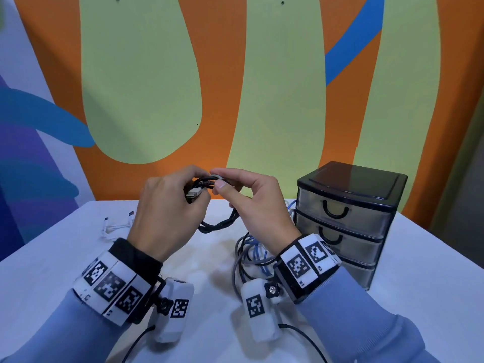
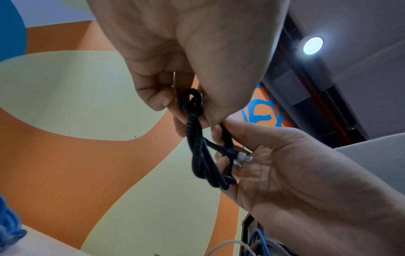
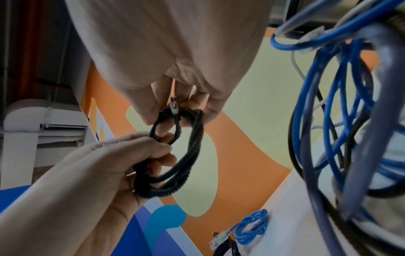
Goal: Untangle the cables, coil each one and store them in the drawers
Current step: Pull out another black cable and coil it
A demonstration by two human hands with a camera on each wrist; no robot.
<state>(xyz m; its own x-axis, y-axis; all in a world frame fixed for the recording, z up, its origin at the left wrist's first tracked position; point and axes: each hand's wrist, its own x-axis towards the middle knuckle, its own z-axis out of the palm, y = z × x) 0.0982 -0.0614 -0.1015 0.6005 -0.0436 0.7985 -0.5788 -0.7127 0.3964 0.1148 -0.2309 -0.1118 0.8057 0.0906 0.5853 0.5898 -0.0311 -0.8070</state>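
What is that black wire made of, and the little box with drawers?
The black cable looks wrapped in woven fabric: its skin is ribbed and matte, not smooth. Its plug shines like metal. The drawer box looks like plastic: a glossy dark top that reflects light and smoky, see-through drawer fronts.

Wall (image 1: pixel 222 158) behind painted orange with pale green rounded shapes and blue curves; purple and blue panel (image 1: pixel 23 179) at left. White table (image 1: pixel 419 258) set against wall. Round ceiling light (image 2: pixel 313 45) lit overhead. White air-conditioning unit (image 3: pixel 43 119) mounted at side
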